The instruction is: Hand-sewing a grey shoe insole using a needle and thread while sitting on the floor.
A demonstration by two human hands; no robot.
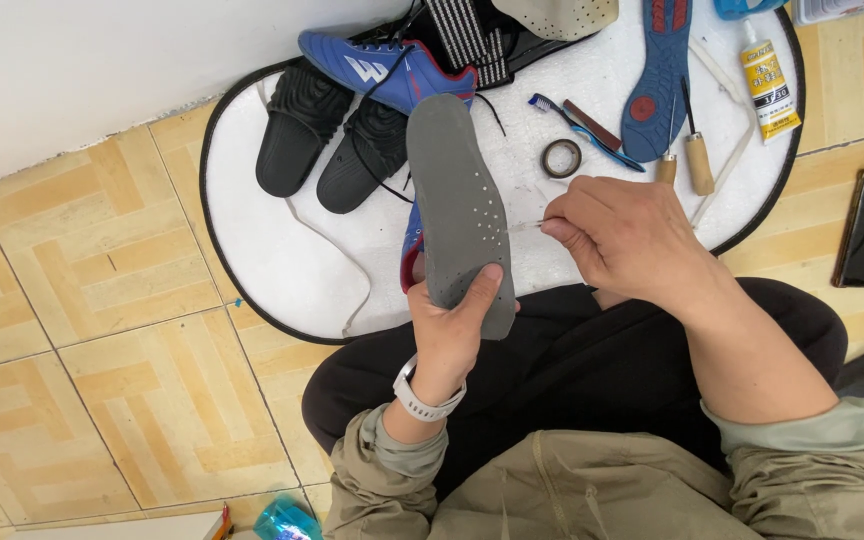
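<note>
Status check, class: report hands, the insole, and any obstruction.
Left hand grips grey insole. Right hand pinches thin strip at its edge. Nothing blocking.

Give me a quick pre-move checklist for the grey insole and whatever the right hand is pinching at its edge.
1. Left hand grips grey insole at its lower end, thumb on top: ok.
2. Right hand pinches something thin and pale at the insole's edge: ok; needle, thread or glue strand, cannot tell.
3. Insole held above the white mat, apart from the black slippers: ok.
4. Glue tube capped: cannot tell.
5. Awls and tape roll lie on the mat by the right hand: ok.
</note>
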